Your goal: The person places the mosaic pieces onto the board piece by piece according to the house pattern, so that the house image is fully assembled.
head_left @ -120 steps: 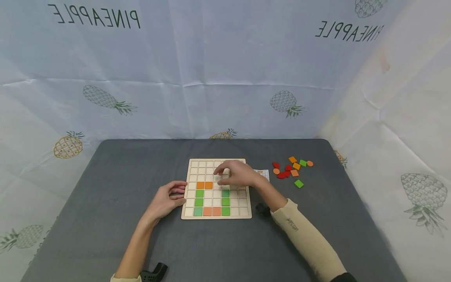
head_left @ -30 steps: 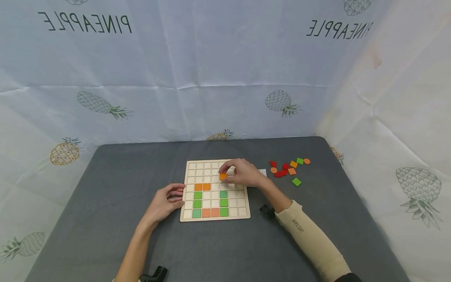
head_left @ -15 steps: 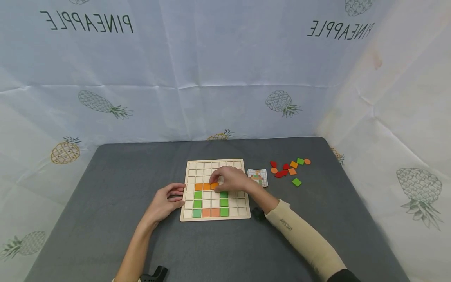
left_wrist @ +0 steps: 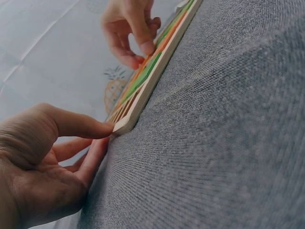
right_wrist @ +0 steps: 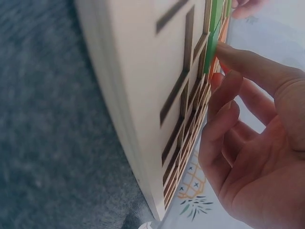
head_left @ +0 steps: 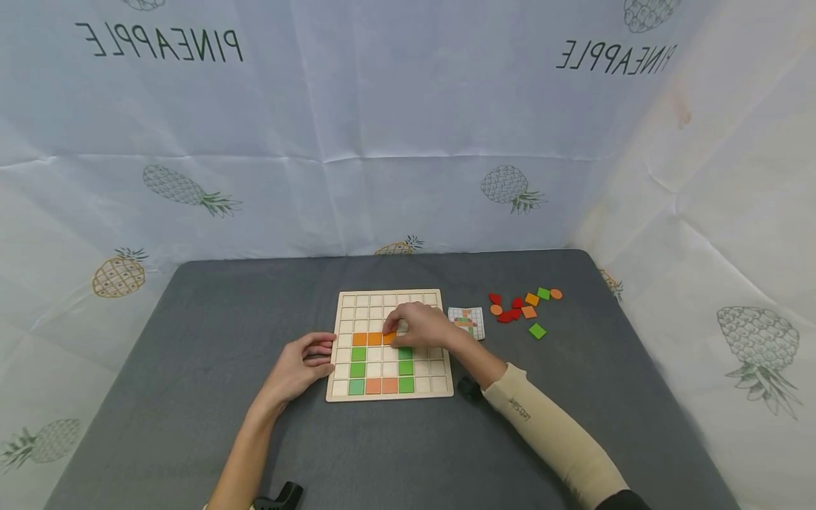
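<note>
A square wooden grid board [head_left: 426,397] lies on the grey table. My left hand [head_left: 298,365] holds its left edge, thumb and fingertips against the rim. The right hand [head_left: 419,326] pinches an orange square tile [head_left: 388,339] between thumb and fingers, low over the grid, partly hidden by the fingers. It lines up with two orange tiles [head_left: 367,339] in the same row. Below them, green tiles [head_left: 358,361] form two columns, joined at the bottom by salmon tiles [head_left: 381,386]. In the right wrist view the thumb tip is close to a green tile [right_wrist: 212,45].
A small pattern card [head_left: 467,323] lies just right of the board. Farther right are loose pieces: red ones [head_left: 506,316], orange squares [head_left: 532,299], salmon discs [head_left: 556,294] and green squares [head_left: 537,331]. A white curtain [head_left: 408,198] printed with pineapples hangs behind the table.
The right hand came over the board without a visible tile, then showed an orange one in its fingers. It moved left and down to the row of orange tiles. The left hand kept its place.
</note>
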`<state>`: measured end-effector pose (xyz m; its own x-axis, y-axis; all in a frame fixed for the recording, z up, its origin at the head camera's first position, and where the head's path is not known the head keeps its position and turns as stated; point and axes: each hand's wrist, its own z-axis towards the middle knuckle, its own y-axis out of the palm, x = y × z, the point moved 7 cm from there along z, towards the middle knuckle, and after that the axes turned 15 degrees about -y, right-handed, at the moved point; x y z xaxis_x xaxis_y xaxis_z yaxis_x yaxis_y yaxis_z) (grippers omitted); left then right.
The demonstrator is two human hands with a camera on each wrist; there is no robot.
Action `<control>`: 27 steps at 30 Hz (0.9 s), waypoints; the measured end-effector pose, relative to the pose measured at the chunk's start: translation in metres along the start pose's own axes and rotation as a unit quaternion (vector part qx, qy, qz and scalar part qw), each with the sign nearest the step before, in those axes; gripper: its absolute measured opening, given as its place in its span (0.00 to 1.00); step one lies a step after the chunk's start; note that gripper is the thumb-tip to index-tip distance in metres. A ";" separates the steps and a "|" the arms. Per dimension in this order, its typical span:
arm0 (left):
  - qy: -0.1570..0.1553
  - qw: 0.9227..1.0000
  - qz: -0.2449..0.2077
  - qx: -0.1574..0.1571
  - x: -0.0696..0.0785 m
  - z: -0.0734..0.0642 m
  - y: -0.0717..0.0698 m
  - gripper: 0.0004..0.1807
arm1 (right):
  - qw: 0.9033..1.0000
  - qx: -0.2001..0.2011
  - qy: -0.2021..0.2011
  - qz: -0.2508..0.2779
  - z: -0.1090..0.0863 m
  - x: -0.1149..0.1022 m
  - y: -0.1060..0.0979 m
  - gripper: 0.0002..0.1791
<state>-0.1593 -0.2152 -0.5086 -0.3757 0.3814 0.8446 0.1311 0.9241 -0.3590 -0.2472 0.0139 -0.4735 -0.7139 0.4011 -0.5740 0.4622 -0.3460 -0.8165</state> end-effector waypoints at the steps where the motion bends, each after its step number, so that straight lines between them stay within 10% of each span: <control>1: 0.000 1.000 -0.002 -0.001 0.000 0.000 0.000 0.32 | 1.000 0.000 -0.001 0.001 0.000 0.000 0.000 0.10; 14: -0.005 1.000 -0.003 -0.002 -0.001 -0.001 0.001 0.32 | 0.996 0.045 0.042 0.057 -0.031 0.025 -0.039 0.13; 27: 0.000 1.000 0.004 0.002 0.001 0.000 0.000 0.32 | 0.979 0.142 0.110 0.093 -0.115 0.097 -0.100 0.19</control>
<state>-0.1597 -0.2151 -0.5073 -0.3741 0.3886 0.8420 0.1302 0.9210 -0.3672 -0.3024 0.1853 -0.4547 -0.4852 0.4714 -0.7365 0.3868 -0.6397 -0.6642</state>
